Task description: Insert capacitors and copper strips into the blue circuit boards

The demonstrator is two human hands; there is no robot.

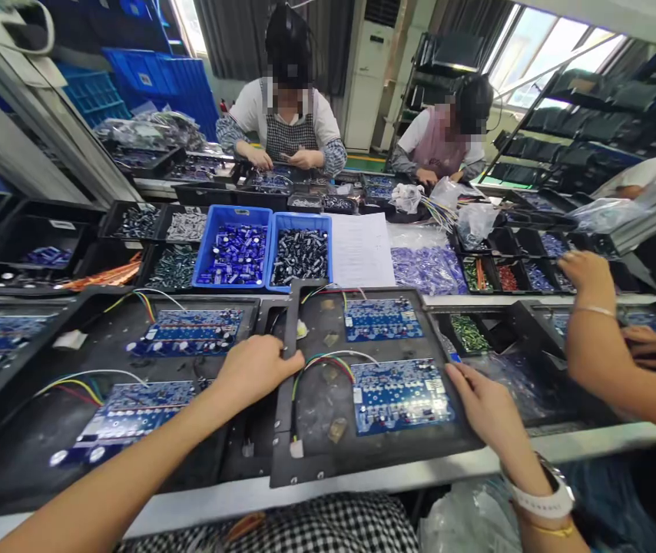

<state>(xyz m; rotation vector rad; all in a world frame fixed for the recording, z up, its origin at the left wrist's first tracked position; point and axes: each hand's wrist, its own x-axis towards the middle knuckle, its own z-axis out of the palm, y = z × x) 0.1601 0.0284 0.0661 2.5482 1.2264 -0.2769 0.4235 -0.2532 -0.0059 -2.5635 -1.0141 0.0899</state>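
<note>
A black tray [362, 459] lies in front of me, slightly askew. In it sit two blue circuit boards, a nearer one [402, 395] and a farther one [384, 319], with coloured wires trailing to their left. My left hand [254, 370] is closed on the tray's left rim, thumb over the edge. On the right rim, my right hand [490, 403] is closed too; its fingers are partly hidden behind the rim. Under my left forearm a second black tray [11, 430] carries two more blue boards with capacitors and wires.
Beyond the trays stand two blue bins of capacitors, one blue [233, 257] and one black [300, 257], beside a paper sheet [362, 246]. Black bins of small parts [469, 332] line the bench. A co-worker's arm [598, 330] reaches in at right; other people work opposite.
</note>
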